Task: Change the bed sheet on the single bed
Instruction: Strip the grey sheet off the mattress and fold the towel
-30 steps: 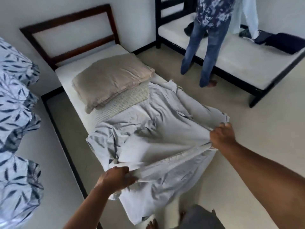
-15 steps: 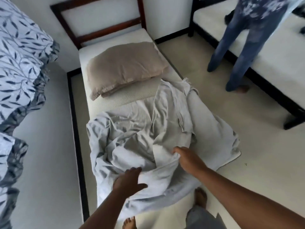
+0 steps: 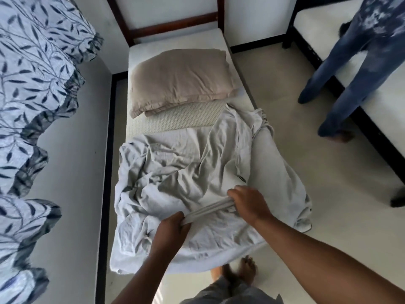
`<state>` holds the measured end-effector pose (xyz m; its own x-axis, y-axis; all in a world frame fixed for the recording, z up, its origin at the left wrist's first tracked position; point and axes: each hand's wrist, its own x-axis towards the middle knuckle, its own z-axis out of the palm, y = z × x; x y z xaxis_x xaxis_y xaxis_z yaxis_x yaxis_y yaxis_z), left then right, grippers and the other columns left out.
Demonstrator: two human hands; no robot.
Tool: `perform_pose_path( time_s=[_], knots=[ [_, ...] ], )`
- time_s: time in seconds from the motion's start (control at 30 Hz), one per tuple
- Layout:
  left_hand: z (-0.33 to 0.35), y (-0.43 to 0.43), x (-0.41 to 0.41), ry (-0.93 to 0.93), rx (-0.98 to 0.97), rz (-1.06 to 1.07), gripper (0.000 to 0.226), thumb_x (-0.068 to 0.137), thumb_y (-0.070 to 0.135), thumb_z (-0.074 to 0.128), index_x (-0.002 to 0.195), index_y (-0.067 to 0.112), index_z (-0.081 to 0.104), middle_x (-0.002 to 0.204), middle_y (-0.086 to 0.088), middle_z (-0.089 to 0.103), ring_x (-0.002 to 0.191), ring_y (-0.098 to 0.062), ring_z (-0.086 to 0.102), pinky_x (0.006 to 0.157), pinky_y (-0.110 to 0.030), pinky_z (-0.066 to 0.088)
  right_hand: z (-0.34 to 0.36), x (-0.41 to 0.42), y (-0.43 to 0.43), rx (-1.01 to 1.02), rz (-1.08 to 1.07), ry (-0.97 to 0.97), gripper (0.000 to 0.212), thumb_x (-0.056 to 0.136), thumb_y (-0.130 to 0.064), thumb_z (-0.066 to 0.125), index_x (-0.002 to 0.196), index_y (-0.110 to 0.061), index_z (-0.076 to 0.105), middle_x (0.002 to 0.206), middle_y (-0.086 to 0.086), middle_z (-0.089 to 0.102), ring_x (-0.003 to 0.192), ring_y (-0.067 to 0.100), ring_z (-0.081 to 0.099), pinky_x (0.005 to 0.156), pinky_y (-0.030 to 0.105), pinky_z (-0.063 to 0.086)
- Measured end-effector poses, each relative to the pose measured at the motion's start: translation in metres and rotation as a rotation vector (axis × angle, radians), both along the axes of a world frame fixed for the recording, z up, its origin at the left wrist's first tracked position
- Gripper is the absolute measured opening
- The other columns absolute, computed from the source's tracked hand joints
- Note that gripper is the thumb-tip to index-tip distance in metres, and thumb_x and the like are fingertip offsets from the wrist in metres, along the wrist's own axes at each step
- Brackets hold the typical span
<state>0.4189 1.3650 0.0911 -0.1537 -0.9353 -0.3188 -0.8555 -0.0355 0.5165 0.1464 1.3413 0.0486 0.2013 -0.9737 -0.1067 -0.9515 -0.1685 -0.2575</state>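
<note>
The pale grey sheet lies crumpled over the foot half of the single bed, one side spilling onto the floor on the right. Both hands grip a taut band of its hem — the left hand pinching one end, the right hand curled round the other, a short stretch of hem between them. The cloth looks light, limp and wrinkle-prone; it will likely sag and bunch unless held by edge or corners. A tan pillow rests on the bare mattress beyond.
</note>
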Motion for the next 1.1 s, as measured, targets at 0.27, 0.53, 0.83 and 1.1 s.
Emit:
perform_pose_path(
  time_s=[0.27, 0.53, 0.83, 1.1],
  knots=[
    [-0.018, 0.004, 0.042, 0.024, -0.041, 0.164, 0.005, 0.086, 0.009, 0.073, 0.086, 0.009, 0.069, 0.075, -0.013, 0.07, 0.08, -0.037, 0.069, 0.064, -0.032, 0.041, 0.013, -0.068, -0.006, -0.128, -0.38, 0.3, 0.009, 0.071, -0.011, 0.057, 0.065, -0.018, 0.06, 0.075, 0.008, 0.056, 0.074, 0.035, 0.057, 0.061, 0.041, 0.041],
    [-0.027, -0.017, 0.084, -0.05, -0.056, 0.377, 0.022, 0.094, 0.011, 0.064, 0.073, 0.006, 0.06, 0.072, -0.016, 0.066, 0.076, -0.041, 0.064, 0.065, -0.04, 0.04, 0.036, -0.164, 0.005, 0.009, -0.74, 0.434, 0.019, 0.079, -0.01, 0.069, 0.094, -0.02, 0.074, 0.098, 0.011, 0.062, 0.092, 0.038, 0.054, 0.077, 0.045, 0.043],
    [-0.07, -0.036, -0.02, -0.298, 0.233, -0.112, 0.04, 0.093, 0.05, 0.049, 0.107, 0.014, 0.059, 0.115, -0.01, 0.061, 0.115, -0.03, 0.059, 0.091, -0.039, 0.048, 0.029, -0.155, -0.022, 0.24, -0.316, 0.211, 0.024, 0.098, -0.03, 0.05, 0.117, -0.019, 0.061, 0.12, 0.012, 0.059, 0.102, 0.039, 0.064, 0.076, 0.039, 0.048],
    [-0.061, -0.023, -0.2, 0.043, 0.278, -0.296, 0.111, 0.065, 0.095, 0.04, 0.146, 0.019, 0.043, 0.141, 0.0, 0.05, 0.131, -0.018, 0.048, 0.108, -0.028, 0.036, 0.014, -0.202, -0.014, 0.624, 0.16, 0.335, 0.033, 0.093, -0.024, 0.06, 0.125, -0.027, 0.065, 0.124, 0.01, 0.064, 0.112, 0.031, 0.065, 0.086, 0.034, 0.049]
  ],
)
